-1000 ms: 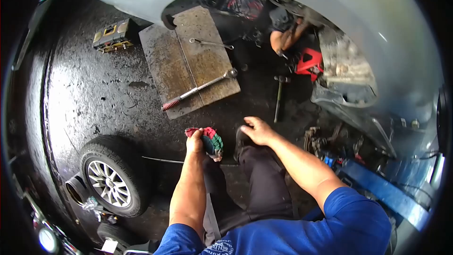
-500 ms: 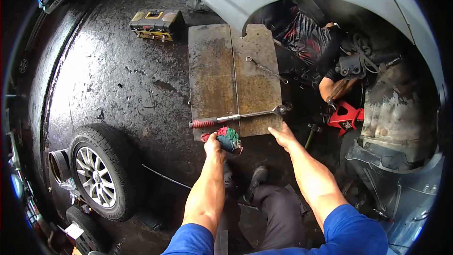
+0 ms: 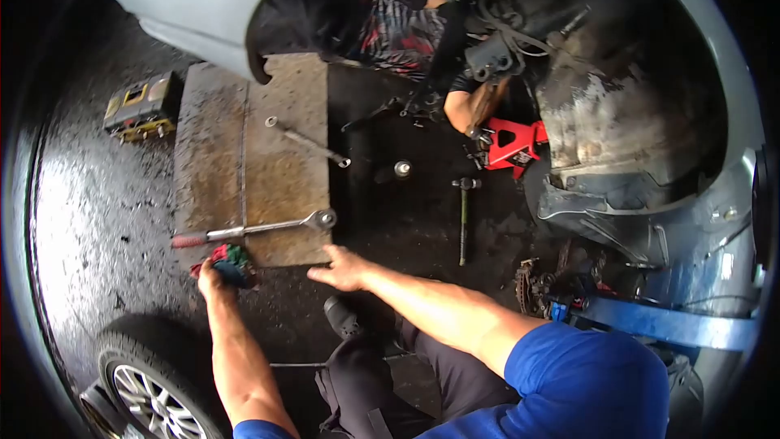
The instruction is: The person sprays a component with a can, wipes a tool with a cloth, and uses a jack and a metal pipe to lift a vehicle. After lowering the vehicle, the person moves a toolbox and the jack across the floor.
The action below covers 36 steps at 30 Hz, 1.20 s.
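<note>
A bunched red, green and blue rag (image 3: 231,267) is held in my left hand (image 3: 211,278), just below the lower left part of a worn wooden board (image 3: 207,146). My right hand (image 3: 343,268) has its fingers apart and holds nothing, beside the board's lower right corner. Across the lower board, above both hands, lies a long ratchet wrench (image 3: 264,228) with a red grip. A double-ended ring spanner (image 3: 307,142) rests slantwise higher up on the board, its lower end past the right edge.
Beneath the raised car fender (image 3: 203,0), a person (image 3: 406,32) lies with an arm near a red jack stand (image 3: 510,145). A hammer (image 3: 463,219) lies on the floor. A wheel (image 3: 158,390) is at lower left, a toolbox (image 3: 142,106) at upper left.
The view has swung to the right, so the board, tools and wheel sit further left. More of the wheel well and the whole hammer show. The rag is still in my left hand.
</note>
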Available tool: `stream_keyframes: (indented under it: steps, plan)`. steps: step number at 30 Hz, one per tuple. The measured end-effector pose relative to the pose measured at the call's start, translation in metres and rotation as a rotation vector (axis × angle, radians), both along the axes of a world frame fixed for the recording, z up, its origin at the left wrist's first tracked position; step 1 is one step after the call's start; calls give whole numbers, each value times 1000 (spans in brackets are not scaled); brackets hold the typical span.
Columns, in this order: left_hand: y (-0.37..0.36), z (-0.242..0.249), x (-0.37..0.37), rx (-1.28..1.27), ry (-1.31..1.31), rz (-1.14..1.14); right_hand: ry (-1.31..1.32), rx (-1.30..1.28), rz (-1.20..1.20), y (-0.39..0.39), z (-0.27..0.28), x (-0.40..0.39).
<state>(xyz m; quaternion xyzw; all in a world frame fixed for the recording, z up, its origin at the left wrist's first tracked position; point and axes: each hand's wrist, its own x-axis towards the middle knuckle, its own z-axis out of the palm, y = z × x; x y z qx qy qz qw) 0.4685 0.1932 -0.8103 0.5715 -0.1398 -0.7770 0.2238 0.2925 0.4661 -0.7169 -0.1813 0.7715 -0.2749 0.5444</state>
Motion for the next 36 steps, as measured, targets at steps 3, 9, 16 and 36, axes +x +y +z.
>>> stream_keyframes:
  steps: [3,9,16,36]
  plan:
    - [-14,1,-2,42,23,-19,14,42,68,-6,1,3]
    - [5,52,-26,-415,-1120,-164,-40,-50,342,21,-31,-47]
    - [46,78,-109,-1649,-913,-606,286,178,310,85,-83,-142]
    - [101,24,-218,-1520,-1294,-1184,201,138,-369,190,-191,-172]
